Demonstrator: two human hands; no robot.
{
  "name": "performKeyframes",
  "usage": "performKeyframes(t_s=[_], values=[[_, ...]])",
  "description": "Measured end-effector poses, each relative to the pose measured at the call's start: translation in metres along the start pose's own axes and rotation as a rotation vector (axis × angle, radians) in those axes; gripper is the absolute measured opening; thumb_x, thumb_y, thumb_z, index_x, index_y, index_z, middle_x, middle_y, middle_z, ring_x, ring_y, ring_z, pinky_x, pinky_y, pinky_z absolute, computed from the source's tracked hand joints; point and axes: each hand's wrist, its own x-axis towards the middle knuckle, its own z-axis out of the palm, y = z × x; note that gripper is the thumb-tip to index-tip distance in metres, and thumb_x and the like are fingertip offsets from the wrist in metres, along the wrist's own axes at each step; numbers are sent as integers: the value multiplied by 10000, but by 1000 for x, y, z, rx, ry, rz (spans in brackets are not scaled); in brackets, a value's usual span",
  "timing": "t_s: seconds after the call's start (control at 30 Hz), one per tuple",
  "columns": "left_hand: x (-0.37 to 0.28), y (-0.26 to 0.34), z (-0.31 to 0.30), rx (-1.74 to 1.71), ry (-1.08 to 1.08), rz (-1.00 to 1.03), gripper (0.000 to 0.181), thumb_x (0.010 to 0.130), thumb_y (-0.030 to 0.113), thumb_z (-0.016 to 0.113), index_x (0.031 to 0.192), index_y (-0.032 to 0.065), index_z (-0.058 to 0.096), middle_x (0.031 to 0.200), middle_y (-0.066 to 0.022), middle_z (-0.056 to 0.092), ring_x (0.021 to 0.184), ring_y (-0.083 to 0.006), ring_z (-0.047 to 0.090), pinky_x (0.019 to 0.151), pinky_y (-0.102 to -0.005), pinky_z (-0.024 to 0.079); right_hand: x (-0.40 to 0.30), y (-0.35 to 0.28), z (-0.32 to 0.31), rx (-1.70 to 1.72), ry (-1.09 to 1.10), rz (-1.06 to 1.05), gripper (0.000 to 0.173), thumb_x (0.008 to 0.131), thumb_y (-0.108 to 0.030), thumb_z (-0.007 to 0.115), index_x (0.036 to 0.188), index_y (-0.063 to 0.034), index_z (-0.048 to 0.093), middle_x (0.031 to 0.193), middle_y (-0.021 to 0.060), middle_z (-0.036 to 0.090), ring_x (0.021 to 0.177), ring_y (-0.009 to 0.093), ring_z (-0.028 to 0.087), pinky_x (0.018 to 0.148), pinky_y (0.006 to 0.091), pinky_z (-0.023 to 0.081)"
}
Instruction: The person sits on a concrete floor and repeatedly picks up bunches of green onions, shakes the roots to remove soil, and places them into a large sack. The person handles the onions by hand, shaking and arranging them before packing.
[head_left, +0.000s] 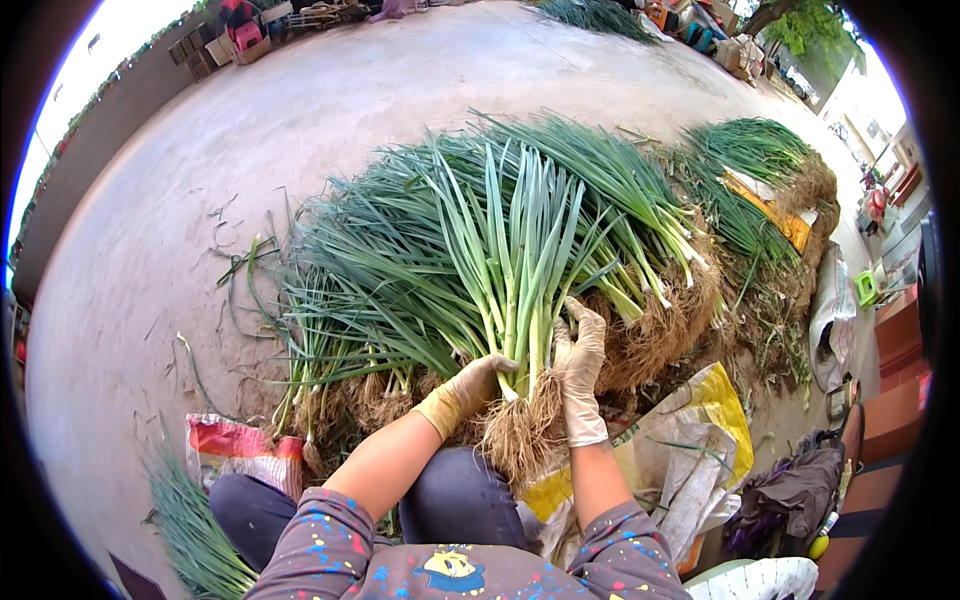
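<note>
A bunch of green onions (517, 300) stands almost upright before me, leaves fanned away and the pale brown roots (517, 435) hanging toward my knee. My left hand (474, 384), in a thin pale glove, grips its white stems from the left with the thumb across them. On the right side, my gloved right hand (581, 367) wraps around the stems, its fingers partly hidden. Behind the bunch lies a broad heap of green onions (390, 247), leaves pointing away and roots toward me.
A yellow and white woven sack (697, 435) lies right of my knee; a red and white sack (244, 450) lies at left. More green onions (191, 517) rest at lower left. Another pile (757, 150) sits at right, beside a white sack (834, 319). Loose leaves litter the concrete ground (247, 157).
</note>
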Motion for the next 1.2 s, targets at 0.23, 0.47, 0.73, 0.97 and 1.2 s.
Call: performKeyframes(t_s=[0.23,0.47,0.73,0.97,1.2], values=[[-13,8,5,-30,-34,-66,481,722,133,590,1181,11,512,997,-97,622,877,-224,609,813,-357,514,3,-22,-29,75,-393,236,133,803,-87,726,892,-16,656,790,48,673,665,94,583,604,228,503],[9,-12,-13,-79,-122,-11,576,816,292,657,1295,38,459,1183,-97,588,1022,-217,591,911,-382,473,25,21,-11,-75,-373,427,381,852,-368,678,1098,-78,660,899,84,693,818,176,619,747,318,498],[-12,4,3,132,-26,44,475,800,251,702,1192,30,549,965,-78,656,820,-190,652,744,-329,563,27,-1,-34,692,-320,679,201,887,-265,624,792,-90,657,668,-3,632,459,52,404,417,173,329],[-16,12,19,216,-140,-4,361,849,197,660,1133,-10,576,988,-110,674,756,-136,665,543,-206,556,20,-25,-73,-282,-254,13,396,727,-68,750,1104,-143,656,998,44,628,795,132,542,776,268,510],[-9,-2,7,287,-57,81,336,809,100,685,1115,32,563,921,-49,647,748,-137,636,512,-225,529,31,-57,1,-798,-816,-704,305,735,-221,696,1026,-139,656,1047,62,610,961,231,594,788,373,464]])
